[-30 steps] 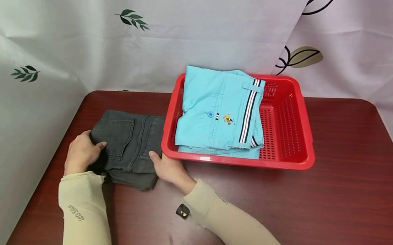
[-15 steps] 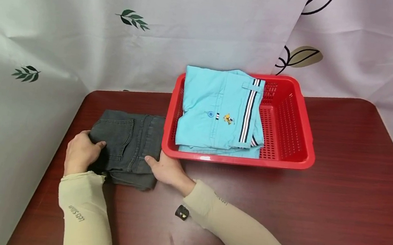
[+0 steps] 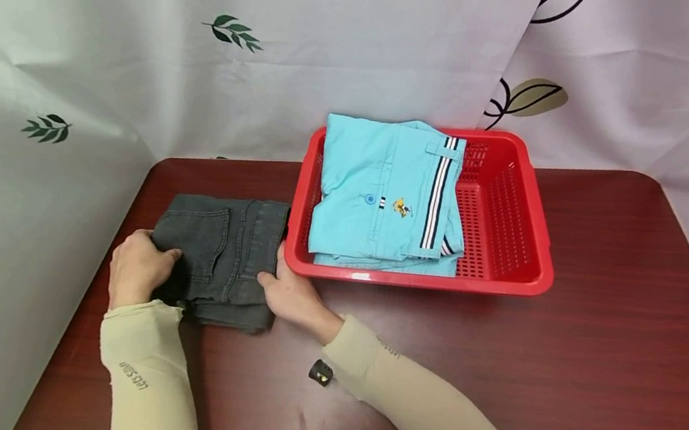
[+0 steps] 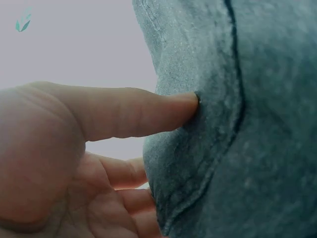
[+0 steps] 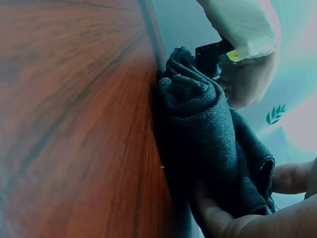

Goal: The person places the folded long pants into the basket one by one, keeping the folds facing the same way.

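Dark grey folded jeans (image 3: 199, 240) lie at the left of the table, back pocket and waistband facing up. My left hand (image 3: 136, 267) grips their left edge, thumb on top and fingers underneath, as the left wrist view shows around the denim (image 4: 267, 129). At the waistband end, my right hand (image 3: 295, 299) pinches the jeans, its thumb over the top, close beside the red basket (image 3: 414, 282). In the right wrist view the folded layers (image 5: 203, 134) appear edge-on, rolled at the fold, with fingers (image 5: 218, 220) under them.
Folded light blue trousers (image 3: 380, 191) with a striped waistband fill the basket's left part. The basket stands at the back middle of the reddish-brown table (image 3: 614, 334). A white leaf-print curtain (image 3: 365, 45) hangs behind and along the sides.
The jeans have shifted slightly to the left, their waistband edge drawing away from the basket. My left hand has moved a little left with them; the right thumb has resettled on the waistband.
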`<state>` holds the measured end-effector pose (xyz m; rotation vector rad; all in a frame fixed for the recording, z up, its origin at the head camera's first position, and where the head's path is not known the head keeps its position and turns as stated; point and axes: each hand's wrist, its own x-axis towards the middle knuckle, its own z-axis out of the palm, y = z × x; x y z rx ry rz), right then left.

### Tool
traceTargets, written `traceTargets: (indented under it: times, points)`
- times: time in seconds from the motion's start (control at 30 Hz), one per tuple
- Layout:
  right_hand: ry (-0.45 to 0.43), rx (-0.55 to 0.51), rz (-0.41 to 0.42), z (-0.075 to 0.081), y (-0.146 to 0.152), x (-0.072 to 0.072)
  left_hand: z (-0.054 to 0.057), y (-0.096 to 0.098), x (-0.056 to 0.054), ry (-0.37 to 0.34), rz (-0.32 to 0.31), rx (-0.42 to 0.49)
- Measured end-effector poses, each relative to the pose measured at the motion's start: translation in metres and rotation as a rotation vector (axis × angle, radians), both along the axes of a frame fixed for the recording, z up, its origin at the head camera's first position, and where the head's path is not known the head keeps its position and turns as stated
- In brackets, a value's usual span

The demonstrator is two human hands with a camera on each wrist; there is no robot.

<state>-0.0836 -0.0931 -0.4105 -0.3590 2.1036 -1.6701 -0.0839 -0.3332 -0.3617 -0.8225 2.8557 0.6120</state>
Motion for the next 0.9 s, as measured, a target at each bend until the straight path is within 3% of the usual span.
traceTargets:
  times: [0.2, 0.47, 0.77, 0.9]
  points:
    - [0.075, 0.012, 0.044, -0.001, 0.0, 0.002, 0.003, 0.0, 0.001, -0.012, 0.001, -0.013]
    - [0.094, -0.005, -0.001, -0.002, -0.002, 0.007, 0.006, 0.0, 0.002, -0.017, 0.004, -0.025]
    - [0.237, -0.011, -0.01, -0.001, -0.005, 0.013, 0.01, 0.0, 0.003, -0.008, 0.011, -0.032]
    - [0.259, -0.009, 0.0, 0.001, -0.005, 0.014, 0.01, 0.0, 0.004, 0.001, 0.014, -0.034]
